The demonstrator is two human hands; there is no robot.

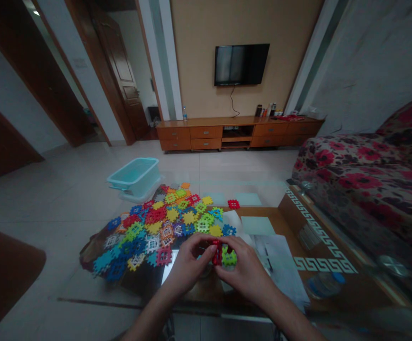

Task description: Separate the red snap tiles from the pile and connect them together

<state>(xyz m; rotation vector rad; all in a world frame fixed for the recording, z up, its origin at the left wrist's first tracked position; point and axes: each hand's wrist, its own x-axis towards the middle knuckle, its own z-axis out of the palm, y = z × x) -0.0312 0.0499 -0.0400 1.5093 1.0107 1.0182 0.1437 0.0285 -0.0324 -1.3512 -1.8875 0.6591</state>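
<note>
My left hand [186, 265] and my right hand [244, 270] hold a small assembly of interlocking plastic tiles [221, 254] between them above a glass coffee table [259, 222]. The assembly has a red tile standing on edge and a lime-green tile at its right side, and my fingers hide part of it. Just left of my hands lies a large heap of multicoloured waffle-shaped plastic tiles [158, 227]. One red tile [233, 204] lies apart at the heap's far right. Sheets of paper [277, 265] lie beside my right hand.
A pale teal plastic tub [134, 176] stands on the tiled floor beyond the table. A floral sofa [362, 170] runs along the right side. A wooden TV cabinet [239, 135] stands at the far wall beneath a wall-mounted television [241, 64].
</note>
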